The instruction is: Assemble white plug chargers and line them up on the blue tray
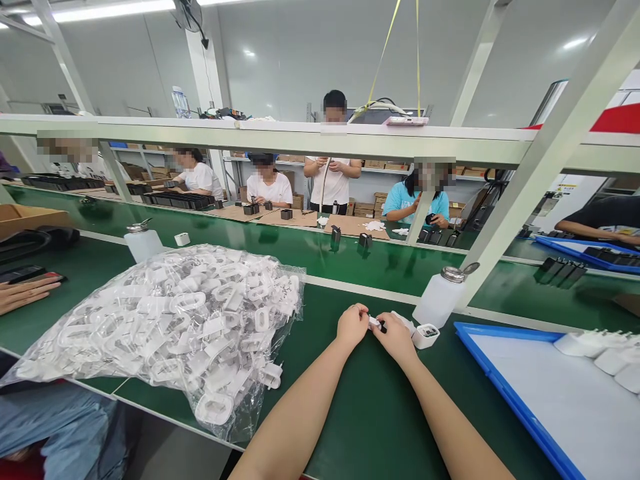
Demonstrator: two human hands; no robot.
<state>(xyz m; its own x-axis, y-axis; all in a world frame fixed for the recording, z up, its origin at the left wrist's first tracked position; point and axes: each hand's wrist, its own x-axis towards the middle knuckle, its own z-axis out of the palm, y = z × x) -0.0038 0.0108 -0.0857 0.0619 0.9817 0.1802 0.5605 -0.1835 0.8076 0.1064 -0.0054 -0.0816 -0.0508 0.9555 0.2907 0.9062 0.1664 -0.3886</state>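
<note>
Head view: left hand (353, 325) and right hand (396, 339) pinch a small white piece (373, 321) between them.
White piece: likely light, stiff, slick; I'd grip its edges.
Green bench (320, 360): smooth; bag of white parts (165, 320) left of the hands, blue tray (540, 380) right.
Room: co-workers (270, 188) beyond the hands.

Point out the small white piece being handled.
In the head view, the small white piece is right of centre, between the left hand and right hand, left of the white bottle by the blue-rimmed tray.
</note>
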